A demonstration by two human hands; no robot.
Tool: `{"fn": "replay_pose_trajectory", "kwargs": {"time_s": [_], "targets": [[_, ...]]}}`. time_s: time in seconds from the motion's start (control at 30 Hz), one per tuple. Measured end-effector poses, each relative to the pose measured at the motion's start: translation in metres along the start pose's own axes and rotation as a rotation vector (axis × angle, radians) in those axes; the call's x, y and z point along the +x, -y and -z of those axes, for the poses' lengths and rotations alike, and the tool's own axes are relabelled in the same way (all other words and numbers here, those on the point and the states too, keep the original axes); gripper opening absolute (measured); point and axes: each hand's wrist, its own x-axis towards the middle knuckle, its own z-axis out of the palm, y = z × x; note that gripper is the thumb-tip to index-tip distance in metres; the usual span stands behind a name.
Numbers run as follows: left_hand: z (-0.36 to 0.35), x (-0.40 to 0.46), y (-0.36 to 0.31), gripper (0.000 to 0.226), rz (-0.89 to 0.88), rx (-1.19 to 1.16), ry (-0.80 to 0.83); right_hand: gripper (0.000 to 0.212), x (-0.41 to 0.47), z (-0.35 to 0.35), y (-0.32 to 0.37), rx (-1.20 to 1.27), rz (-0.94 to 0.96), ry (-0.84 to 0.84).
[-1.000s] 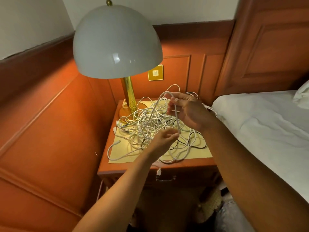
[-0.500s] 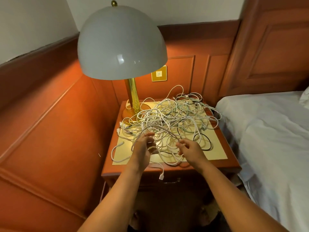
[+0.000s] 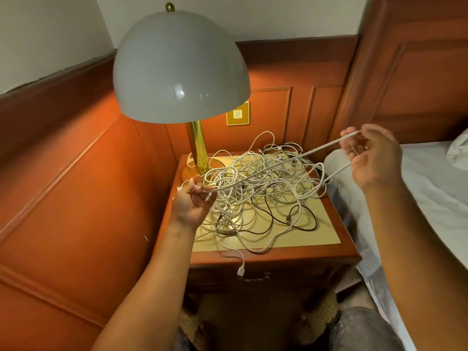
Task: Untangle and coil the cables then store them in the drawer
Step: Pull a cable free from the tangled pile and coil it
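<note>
A tangle of white, black and greenish cables [image 3: 258,196] covers the top of the wooden nightstand [image 3: 347,252]. My left hand [image 3: 193,202] is raised over the nightstand's left side and pinches one end of a white cable [image 3: 286,162]. That cable runs taut up and to the right over the pile. My right hand [image 3: 372,158] holds it high above the bed's edge, where it loops back down into the tangle. A white plug [image 3: 240,270] hangs over the front edge, just above the drawer's handle [image 3: 254,277]. The drawer is closed.
A lamp with a grey dome shade [image 3: 181,69] and brass stem [image 3: 198,148] stands at the nightstand's back left. A bed with white sheets [image 3: 435,188] is on the right. Wood panelling runs along the left and back, with a gold wall plate [image 3: 237,114].
Both hands were low at the front of the pile. They have since risen and spread apart, drawing one white cable taut between them; my right hand moved far right and up.
</note>
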Motion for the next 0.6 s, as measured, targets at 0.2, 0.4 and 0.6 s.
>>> {"fn": "replay_pose_trajectory", "kwargs": {"time_s": [0.2, 0.4, 0.6], "targets": [[0.015, 0.016, -0.024, 0.023, -0.116, 0.107, -0.179, 0.019, 0.042, 0.037, 0.014, 0.005, -0.226, -0.324], [0.034, 0.014, -0.001, 0.029, -0.089, 0.787, -0.300, 0.017, -0.018, 0.052, -0.031, -0.209, -0.434, -0.102], [0.030, -0.029, 0.069, 0.080, -0.352, 1.688, -0.318, 0.018, -0.133, 0.024, -0.078, -0.027, -0.502, 0.108]]}}
